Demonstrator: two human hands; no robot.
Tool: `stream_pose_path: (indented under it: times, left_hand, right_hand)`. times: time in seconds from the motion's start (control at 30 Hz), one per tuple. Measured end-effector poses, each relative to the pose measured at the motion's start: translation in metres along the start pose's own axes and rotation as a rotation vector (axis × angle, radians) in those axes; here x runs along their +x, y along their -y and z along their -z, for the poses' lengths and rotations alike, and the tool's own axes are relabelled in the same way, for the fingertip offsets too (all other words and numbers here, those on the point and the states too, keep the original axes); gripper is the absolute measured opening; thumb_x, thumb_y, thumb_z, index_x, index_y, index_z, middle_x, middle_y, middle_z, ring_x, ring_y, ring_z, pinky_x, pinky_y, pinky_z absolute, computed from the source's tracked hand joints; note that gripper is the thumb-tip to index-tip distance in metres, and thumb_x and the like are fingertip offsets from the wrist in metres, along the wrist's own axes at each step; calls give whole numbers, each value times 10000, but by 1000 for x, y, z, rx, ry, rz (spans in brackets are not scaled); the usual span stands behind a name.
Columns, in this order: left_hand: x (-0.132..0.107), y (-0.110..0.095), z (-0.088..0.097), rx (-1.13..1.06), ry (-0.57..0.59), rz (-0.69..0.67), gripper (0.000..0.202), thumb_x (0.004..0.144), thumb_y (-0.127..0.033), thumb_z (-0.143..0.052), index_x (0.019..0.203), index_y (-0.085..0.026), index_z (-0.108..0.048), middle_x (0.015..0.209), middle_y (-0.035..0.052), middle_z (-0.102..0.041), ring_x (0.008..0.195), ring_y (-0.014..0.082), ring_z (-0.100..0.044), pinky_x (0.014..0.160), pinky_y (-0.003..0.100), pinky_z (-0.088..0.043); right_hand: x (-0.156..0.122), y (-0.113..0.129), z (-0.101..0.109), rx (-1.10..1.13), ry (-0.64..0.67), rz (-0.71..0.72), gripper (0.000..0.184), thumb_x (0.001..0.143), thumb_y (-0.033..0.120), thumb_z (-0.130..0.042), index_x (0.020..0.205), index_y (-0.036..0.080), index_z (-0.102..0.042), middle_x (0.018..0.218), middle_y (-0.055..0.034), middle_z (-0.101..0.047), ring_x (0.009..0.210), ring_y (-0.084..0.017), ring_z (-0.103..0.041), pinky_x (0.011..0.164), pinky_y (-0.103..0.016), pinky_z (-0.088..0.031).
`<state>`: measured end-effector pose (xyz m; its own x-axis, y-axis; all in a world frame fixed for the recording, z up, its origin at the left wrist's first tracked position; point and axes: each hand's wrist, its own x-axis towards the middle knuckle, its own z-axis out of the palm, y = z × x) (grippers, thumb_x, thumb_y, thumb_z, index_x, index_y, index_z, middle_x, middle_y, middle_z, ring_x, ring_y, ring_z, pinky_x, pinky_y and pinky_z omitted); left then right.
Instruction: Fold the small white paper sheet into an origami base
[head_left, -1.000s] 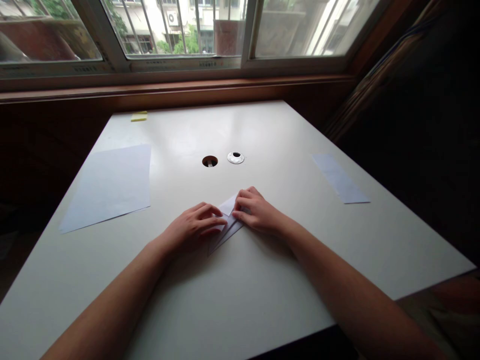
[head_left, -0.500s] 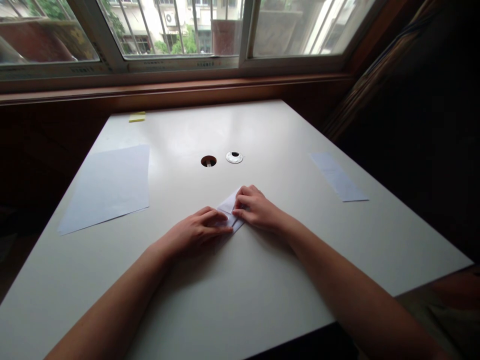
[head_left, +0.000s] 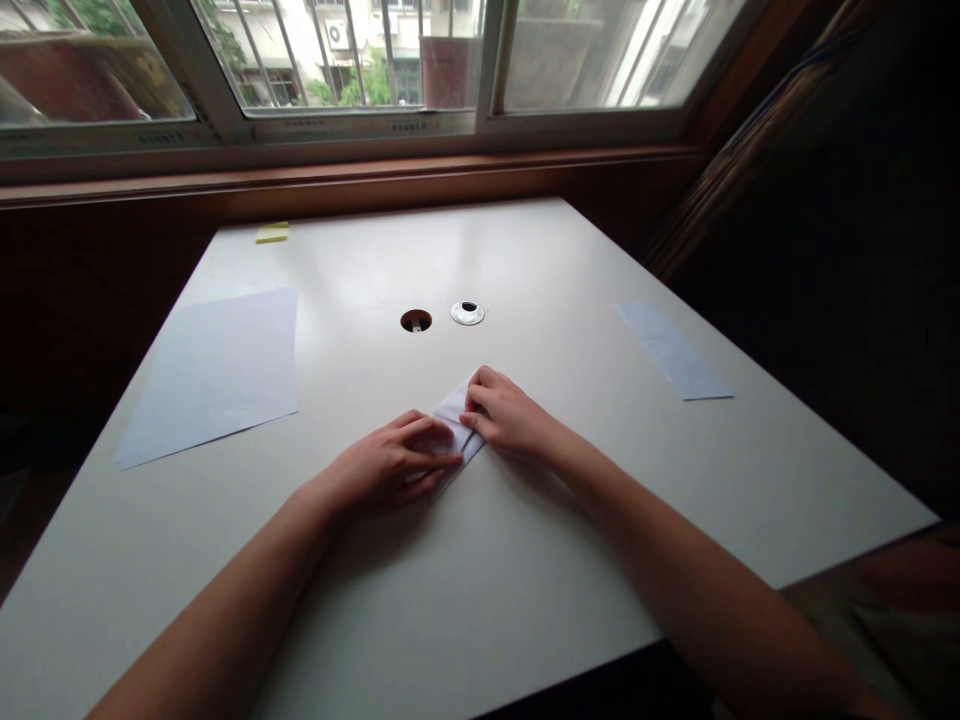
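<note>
A small folded piece of white paper (head_left: pixel 454 412) lies flat on the white table (head_left: pixel 480 560), in the middle, mostly covered by both hands. My left hand (head_left: pixel 390 462) rests on its left part, fingers curled and pressing the paper down. My right hand (head_left: pixel 510 415) sits on its right part, fingertips bent and pinching the paper's upper edge. The two hands almost touch above the fold.
A full white sheet (head_left: pixel 214 370) lies at the left. At the right lies a narrow paper strip (head_left: pixel 673 350). A cable hole (head_left: pixel 415 321) and its white cap (head_left: pixel 467 313) sit beyond the hands. A yellow sticky pad (head_left: pixel 271 233) is by the far edge, under the window.
Both hands have slid closer over the folded paper, covering more of it; the lower tip that showed below the left hand is now hidden.
</note>
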<state>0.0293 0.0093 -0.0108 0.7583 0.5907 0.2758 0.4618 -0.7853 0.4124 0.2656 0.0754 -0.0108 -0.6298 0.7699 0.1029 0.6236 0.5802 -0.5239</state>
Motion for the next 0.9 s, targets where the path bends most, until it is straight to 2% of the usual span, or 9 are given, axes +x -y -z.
stream_pose_path:
  times: [0.63,0.9]
  left_hand:
    - [2,-3,3,2,-13,-1,393,909,-196,-599,1292,-273,-644,1265,93,-599,1160,226,-539,991,364,-524]
    - [1,0,-2,64,-43,24,386,912,-207,-600,1286,-289,-649,1268,94,-581,1161,220,-540,1005,359,-522]
  right_hand:
    - [2,-5,-1,-9,-46,-25,131,882,301,-643,822,216,-563,1039,-55,-519,983,-225,-502,910,-404,-456]
    - [0,-10,-4,28,-201,36,151,859,303,-684,964,240,-595,1106,-64,-523,1038,-238,-512,962,-425,-452]
